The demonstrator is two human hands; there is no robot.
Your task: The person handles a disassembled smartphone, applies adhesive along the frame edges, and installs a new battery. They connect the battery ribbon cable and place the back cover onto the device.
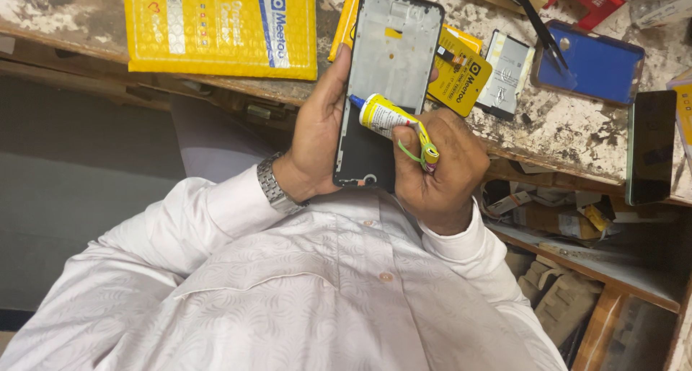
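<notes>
White patterned shirt (303,292) filling the lower frame, cuffs at both wrists, metal-link wristwatch (273,185) on the left one. Just beyond, a phone frame (386,61), dark-edged with a grey inner plate, held over the lap at the edge of the workbench (569,129); long axis running near upright in the view, top end tipped slightly right and away from the body, bottom end toward the chest. Left hand (317,137) closed on the frame's left edge, thumb stretched up along that side, palm cupped behind the lower part. Right hand (440,169) wrapped around a small yellow glue tube (389,118), fingers curled tight, knuckles toward the camera; tube lying slantwise, blue nozzle pointing up-left and touching or nearly touching the frame's middle, crimped tail end down-right inside the fist with a green loop hanging beside it. Yellow padded envelope (216,25) flat on the bench to the upper left. Small yellow packet (461,75) tucked behind the frame's right side, a phone battery (508,72) just beside it, then a blue phone case (595,64) with black tweezers (540,25) lying across its corner. Dark phone (649,147) at the right edge of the bench.
</notes>
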